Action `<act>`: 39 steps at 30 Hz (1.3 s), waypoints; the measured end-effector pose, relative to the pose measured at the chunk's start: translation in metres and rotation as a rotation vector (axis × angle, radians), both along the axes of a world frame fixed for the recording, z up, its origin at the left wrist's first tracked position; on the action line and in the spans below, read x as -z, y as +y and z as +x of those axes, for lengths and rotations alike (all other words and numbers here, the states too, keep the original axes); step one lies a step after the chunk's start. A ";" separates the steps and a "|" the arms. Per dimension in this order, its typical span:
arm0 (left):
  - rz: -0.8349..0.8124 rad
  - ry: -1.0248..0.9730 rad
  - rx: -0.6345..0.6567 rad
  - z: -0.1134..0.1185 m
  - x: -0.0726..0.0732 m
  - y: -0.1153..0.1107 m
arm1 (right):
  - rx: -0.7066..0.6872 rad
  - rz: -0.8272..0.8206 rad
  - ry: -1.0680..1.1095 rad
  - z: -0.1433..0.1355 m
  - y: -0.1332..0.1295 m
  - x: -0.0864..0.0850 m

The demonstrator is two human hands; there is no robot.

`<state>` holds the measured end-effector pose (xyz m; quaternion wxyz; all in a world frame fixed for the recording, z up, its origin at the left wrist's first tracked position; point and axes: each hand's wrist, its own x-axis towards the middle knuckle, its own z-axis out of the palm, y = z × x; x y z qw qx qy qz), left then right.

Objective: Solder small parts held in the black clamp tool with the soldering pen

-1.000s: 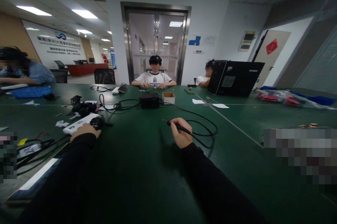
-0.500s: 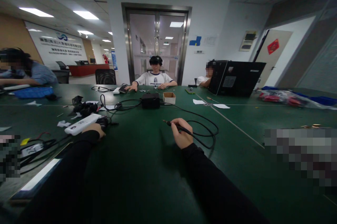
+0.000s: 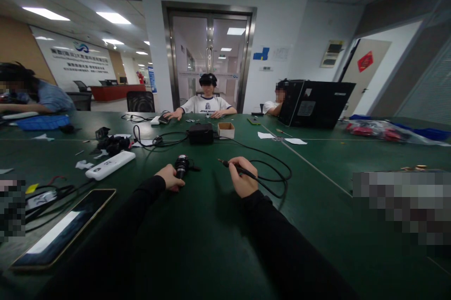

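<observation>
- Step in hand: the left hand (image 3: 170, 177) grips the near end of a dark, roughly cylindrical bundle (image 3: 182, 164) on or just above the green table (image 3: 197, 234), well short of its far edge; the right hand (image 3: 244, 177) pinches a corded pen-like tool (image 3: 246, 172), tip leftward, apart from the bundle.
- The next move, I judge, calls for a steady left grip and care with that tip.
- Some left fingers are hidden; the bundle's make-up is unclear; the table's near edge lies out of view.
</observation>
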<state>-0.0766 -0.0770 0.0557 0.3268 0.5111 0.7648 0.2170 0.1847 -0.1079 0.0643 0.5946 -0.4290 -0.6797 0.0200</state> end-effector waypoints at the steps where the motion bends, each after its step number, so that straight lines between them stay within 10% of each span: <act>1: 0.002 -0.033 0.027 0.008 0.002 0.000 | 0.004 -0.002 0.003 0.000 0.000 -0.001; 16: 0.006 -0.248 0.283 0.083 0.013 -0.027 | 0.017 0.004 0.008 0.001 0.004 0.003; 39: -0.059 -0.250 0.296 0.090 0.001 -0.030 | 0.007 0.023 0.015 0.001 0.003 0.002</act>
